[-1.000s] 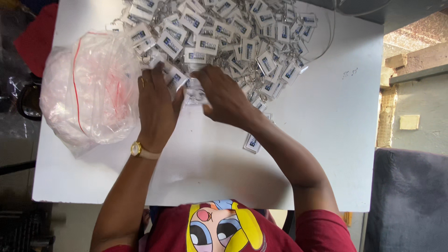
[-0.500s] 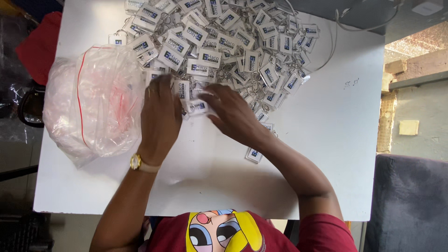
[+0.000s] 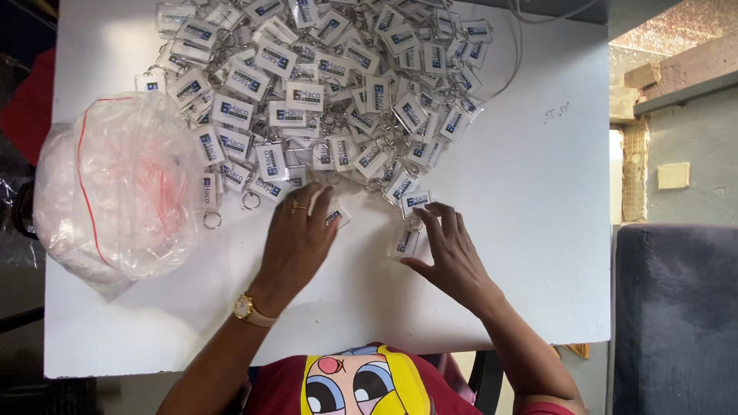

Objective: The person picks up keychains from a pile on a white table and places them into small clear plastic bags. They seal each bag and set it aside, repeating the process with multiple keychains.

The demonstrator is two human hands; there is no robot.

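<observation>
While both palms face down, right hand (image 3: 453, 257) fingers touch a keychain (image 3: 405, 240) (clear)

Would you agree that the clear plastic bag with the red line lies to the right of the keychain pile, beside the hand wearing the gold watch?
Not quite: in the head view the clear plastic bag lies to the left of the keychain pile, not the right. It is indeed beside the left hand, which wears the gold watch.

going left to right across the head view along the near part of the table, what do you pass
clear plastic bag → left hand → single clear keychain → right hand → bare white table → dark blue chair
</observation>
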